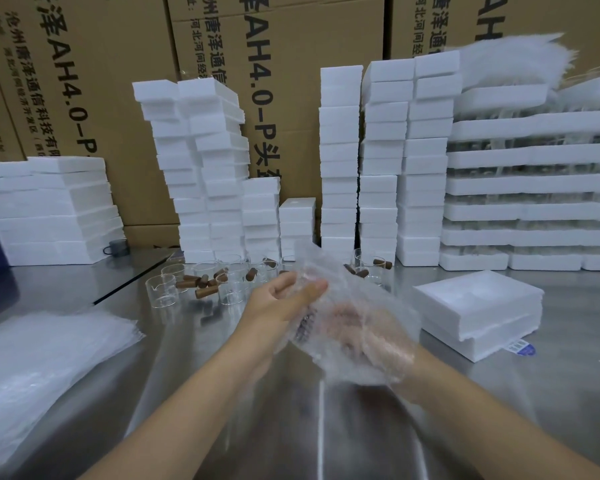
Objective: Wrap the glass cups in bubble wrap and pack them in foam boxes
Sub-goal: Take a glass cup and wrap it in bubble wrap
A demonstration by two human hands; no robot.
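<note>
Both hands work a sheet of bubble wrap (340,271) above the steel table (222,393). My left hand (284,303) pinches the sheet's left side with curled fingers. My right hand (371,337) lies under and inside the wrap, seen blurred through it, curled round a wrapped glass cup with a dark brown handle (303,327). Several bare glass cups (161,289) with brown wooden handles (205,292) stand behind the hands. A closed white foam box (478,310) sits to the right.
A stack of bubble wrap sheets (42,368) lies at the left. Tall piles of white foam boxes (201,168) line the back, with stacked foam trays (534,188) at the right. Cardboard cartons (291,98) stand behind them.
</note>
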